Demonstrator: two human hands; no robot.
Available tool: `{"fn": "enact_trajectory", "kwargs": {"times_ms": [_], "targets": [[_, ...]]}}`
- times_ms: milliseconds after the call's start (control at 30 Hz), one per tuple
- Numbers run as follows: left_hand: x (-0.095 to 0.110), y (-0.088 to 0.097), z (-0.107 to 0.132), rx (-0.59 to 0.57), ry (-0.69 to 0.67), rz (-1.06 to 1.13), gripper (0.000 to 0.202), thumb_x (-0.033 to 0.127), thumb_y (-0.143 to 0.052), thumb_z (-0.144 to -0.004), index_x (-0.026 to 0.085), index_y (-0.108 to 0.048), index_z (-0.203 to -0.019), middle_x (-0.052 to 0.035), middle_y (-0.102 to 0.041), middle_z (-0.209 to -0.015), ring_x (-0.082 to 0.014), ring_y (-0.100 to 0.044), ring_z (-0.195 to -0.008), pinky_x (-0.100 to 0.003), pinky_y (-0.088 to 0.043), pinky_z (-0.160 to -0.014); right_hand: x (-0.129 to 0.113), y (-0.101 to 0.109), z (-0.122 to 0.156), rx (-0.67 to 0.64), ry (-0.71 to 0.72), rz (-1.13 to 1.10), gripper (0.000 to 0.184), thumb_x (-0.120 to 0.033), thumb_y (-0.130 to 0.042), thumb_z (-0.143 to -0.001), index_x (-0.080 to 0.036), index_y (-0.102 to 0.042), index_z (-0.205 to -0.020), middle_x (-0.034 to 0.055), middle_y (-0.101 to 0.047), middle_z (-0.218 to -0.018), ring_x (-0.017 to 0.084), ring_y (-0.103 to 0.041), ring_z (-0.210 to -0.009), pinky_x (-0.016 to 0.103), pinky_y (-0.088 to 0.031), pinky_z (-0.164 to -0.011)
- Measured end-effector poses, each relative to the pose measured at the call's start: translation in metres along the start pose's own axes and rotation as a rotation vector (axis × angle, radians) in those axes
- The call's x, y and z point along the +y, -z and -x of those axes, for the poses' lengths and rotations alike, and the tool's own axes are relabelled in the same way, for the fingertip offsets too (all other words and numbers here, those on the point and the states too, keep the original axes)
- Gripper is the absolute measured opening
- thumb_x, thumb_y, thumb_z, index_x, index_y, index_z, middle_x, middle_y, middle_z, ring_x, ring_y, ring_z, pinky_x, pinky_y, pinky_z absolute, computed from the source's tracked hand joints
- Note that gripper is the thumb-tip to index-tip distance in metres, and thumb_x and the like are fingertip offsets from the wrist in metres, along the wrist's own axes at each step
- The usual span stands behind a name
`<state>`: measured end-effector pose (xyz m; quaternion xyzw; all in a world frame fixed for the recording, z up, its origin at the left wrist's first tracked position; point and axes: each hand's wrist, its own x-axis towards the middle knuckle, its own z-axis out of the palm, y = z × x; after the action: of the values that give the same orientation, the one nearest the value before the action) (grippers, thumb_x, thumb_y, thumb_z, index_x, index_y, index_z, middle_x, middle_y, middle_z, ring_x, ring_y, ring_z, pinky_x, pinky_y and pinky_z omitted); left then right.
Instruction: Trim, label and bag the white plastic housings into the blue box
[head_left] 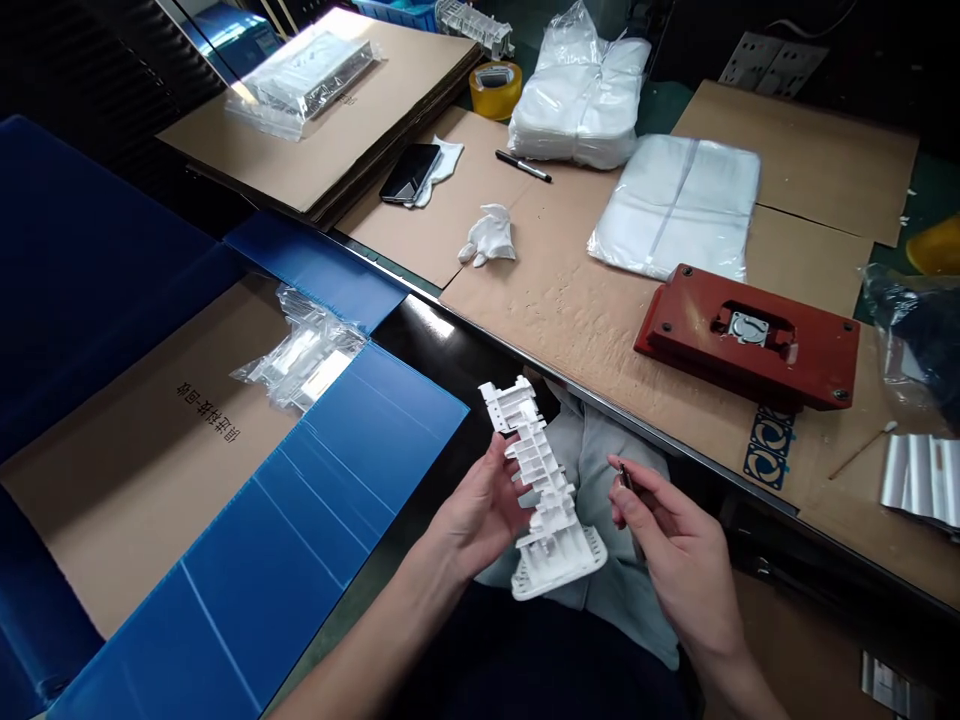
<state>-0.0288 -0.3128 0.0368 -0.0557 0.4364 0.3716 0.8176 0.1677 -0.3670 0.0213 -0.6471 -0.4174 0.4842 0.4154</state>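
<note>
My left hand (487,510) grips a long white plastic molded part (551,480) with ribs, stepped edges and a wider perforated end toward my lap. Its fingers pass behind the part and are partly hidden. To the right, my right hand (667,540) is closed in a pinch around a small dark metal tool (625,478); most of it is hidden by the fingers, so its exact kind does not show. The tool is apart from the white part. Both hands are above my lap, in front of the table edge.
A blue box (360,480) lined with cardboard stands left, with bagged parts (307,355) inside. On the table are a red fixture (750,335), stacked plastic bags (679,205), a white glove (489,235), a phone (410,173), a marker (523,166) and yellow tape (496,92).
</note>
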Motion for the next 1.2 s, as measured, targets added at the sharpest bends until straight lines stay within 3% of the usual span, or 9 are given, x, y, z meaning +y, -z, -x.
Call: {"fn": "enact_trajectory", "kwargs": {"times_ms": [167,233,333,400,600,733,867,967,1200], "targets": [[-0.004,-0.004,-0.004,0.021,-0.071,-0.110,0.066,0.057,-0.080,-0.070,0.018,-0.063,-0.121,-0.0082,-0.070,-0.097,-0.0206,-0.067,-0.083,-0.035,-0.058,-0.074,0.008,-0.009,-0.001,0.061,-0.084,-0.184,0.037,-0.038,-0.072,-0.088,-0.026,-0.072,-0.122,0.0042,-0.071,-0.092,0.014,-0.061,-0.070,0.028,-0.056,-0.065],[-0.006,-0.005,-0.004,0.050,-0.091,-0.122,0.056,0.053,-0.078,-0.075,0.017,-0.065,-0.116,-0.0086,-0.071,-0.096,-0.0196,-0.067,-0.079,-0.033,-0.058,-0.070,0.008,-0.010,-0.004,0.101,-0.083,-0.260,0.035,-0.036,-0.073,-0.087,-0.025,-0.073,-0.120,0.0040,-0.070,-0.092,0.012,-0.059,-0.068,0.026,-0.054,-0.064],[-0.007,-0.005,-0.005,0.107,-0.125,-0.107,0.028,0.033,-0.080,-0.079,0.017,-0.068,-0.098,-0.0033,-0.070,-0.082,-0.0157,-0.066,-0.067,-0.030,-0.057,-0.063,0.007,-0.008,-0.006,0.161,-0.103,-0.338,0.035,-0.034,-0.075,-0.085,-0.023,-0.073,-0.118,0.0039,-0.069,-0.091,0.011,-0.057,-0.068,0.024,-0.051,-0.059],[-0.006,-0.005,-0.004,0.161,-0.158,-0.081,0.022,0.024,-0.081,-0.077,0.018,-0.067,-0.093,-0.0006,-0.070,-0.077,-0.0151,-0.066,-0.065,-0.029,-0.058,-0.063,0.006,-0.005,-0.006,0.187,-0.120,-0.369,0.035,-0.033,-0.076,-0.084,-0.023,-0.073,-0.117,0.0034,-0.068,-0.088,0.012,-0.057,-0.068,0.023,-0.049,-0.057],[-0.005,-0.014,0.001,0.272,-0.238,-0.031,0.042,0.009,-0.080,-0.070,0.017,-0.066,-0.109,-0.0063,-0.078,-0.094,-0.0244,-0.074,-0.083,-0.036,-0.061,-0.076,0.008,-0.002,0.000,0.198,-0.127,-0.380,0.031,-0.034,-0.074,-0.086,-0.023,-0.072,-0.115,0.0029,-0.068,-0.087,0.012,-0.059,-0.068,0.024,-0.050,-0.058],[-0.006,-0.022,0.003,0.260,-0.332,-0.121,0.054,0.009,-0.081,-0.068,0.020,-0.065,-0.119,-0.0067,-0.078,-0.104,-0.0271,-0.074,-0.094,-0.038,-0.062,-0.081,0.006,-0.002,0.007,0.228,-0.075,-0.146,0.038,-0.038,-0.070,-0.088,-0.026,-0.069,-0.124,0.0041,-0.071,-0.093,0.016,-0.064,-0.075,0.027,-0.053,-0.062],[-0.007,-0.027,0.004,0.301,-0.411,-0.186,0.057,0.015,-0.083,-0.070,0.021,-0.064,-0.123,-0.0074,-0.076,-0.111,-0.0283,-0.073,-0.099,-0.039,-0.061,-0.086,-0.008,-0.002,0.017,0.201,0.120,0.178,0.036,-0.036,-0.063,-0.093,-0.028,-0.066,-0.129,0.0060,-0.071,-0.110,0.021,-0.067,-0.093,0.032,-0.056,-0.076],[-0.007,-0.028,0.006,0.296,-0.468,-0.211,0.054,0.018,-0.082,-0.073,0.022,-0.065,-0.124,-0.0067,-0.076,-0.113,-0.0285,-0.072,-0.103,-0.038,-0.060,-0.089,-0.018,-0.004,0.023,0.154,0.256,0.302,0.038,-0.035,-0.066,-0.092,-0.024,-0.066,-0.128,0.0057,-0.069,-0.101,0.018,-0.065,-0.081,0.029,-0.056,-0.069],[-0.007,-0.034,0.010,0.302,-0.504,-0.206,0.057,0.024,-0.084,-0.072,0.022,-0.065,-0.126,-0.0084,-0.074,-0.117,-0.0324,-0.068,-0.113,-0.042,-0.058,-0.096,-0.022,-0.009,0.027,0.155,0.352,0.497,0.039,-0.038,-0.069,-0.091,-0.019,-0.068,-0.124,0.0033,-0.062,-0.080,0.016,-0.059,-0.069,0.029,-0.051,-0.062]]}}
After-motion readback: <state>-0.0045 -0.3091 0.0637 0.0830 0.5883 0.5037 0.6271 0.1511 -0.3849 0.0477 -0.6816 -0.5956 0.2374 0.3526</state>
